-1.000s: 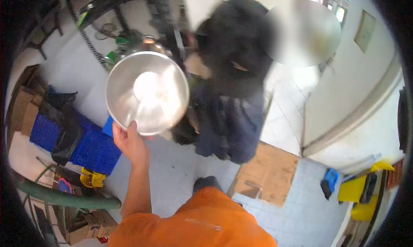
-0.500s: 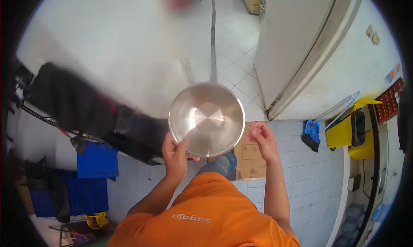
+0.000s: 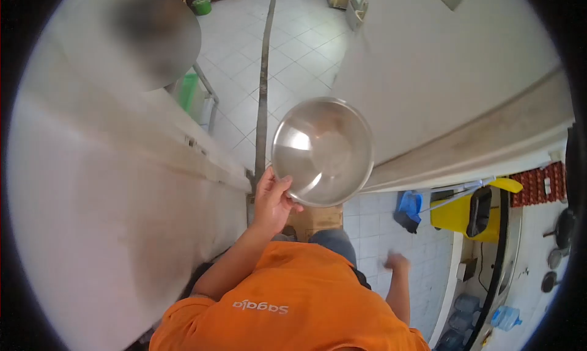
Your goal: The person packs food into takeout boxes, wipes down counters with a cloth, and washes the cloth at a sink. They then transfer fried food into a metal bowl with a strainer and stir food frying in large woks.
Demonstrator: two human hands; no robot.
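My left hand (image 3: 273, 199) is closed on the lower left rim of a shiny stainless steel mixing bowl (image 3: 330, 161). The thumb lies over the rim and the fingers go underneath, partly hidden. I look straight into the bowl; nothing lies inside it. My right hand (image 3: 397, 262) hangs low at my right side, away from the bowl, over the tiled floor. Its fingers are smeared by motion, and I cannot make out anything in them.
A doorway surrounds me, with a wall (image 3: 202, 229) close on the left and a white door (image 3: 440, 76) on the right. Cardboard (image 3: 324, 217) lies underfoot. Further right stand a blue dustpan (image 3: 408, 203), a yellow bin (image 3: 449, 215) and water bottles (image 3: 506, 318). A green container (image 3: 188, 91) stands ahead left.
I have moved forward into the doorway, carrying the bowl in my left hand. My right hand has dropped from beside the bowl to my right side. The blue crates have left the view.
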